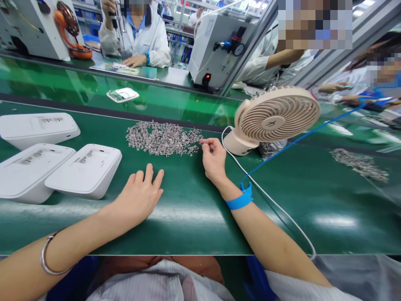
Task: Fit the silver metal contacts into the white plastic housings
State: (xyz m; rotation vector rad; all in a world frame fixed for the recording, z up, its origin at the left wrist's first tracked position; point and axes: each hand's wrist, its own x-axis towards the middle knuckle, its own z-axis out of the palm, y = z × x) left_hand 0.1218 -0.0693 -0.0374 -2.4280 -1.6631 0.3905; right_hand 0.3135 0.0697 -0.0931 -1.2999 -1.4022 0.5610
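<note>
A wide pile of small silvery metal parts [163, 138] lies on the green table; their exact kind is too small to make out. At the pile's right edge is my right hand [214, 159], thumb and forefinger pinched together. Whatever sits in that pinch is too tiny to name. My left hand [140, 194] rests palm down on the table in front of the pile, fingers stretched and apart, holding nothing. To its left stand three white plastic housings [84, 169] with metal contacts in slots on top. A blue wrist strap [239, 201] circles my right wrist.
A beige desk fan [275, 117] stands right of my right hand, its white cable [275, 202] running to the front edge. The strap's blue cord [300, 136] stretches up right. Another metal pile [360, 164] lies far right. Beyond, a white cover with a circuit board [122, 95] sits before co-workers.
</note>
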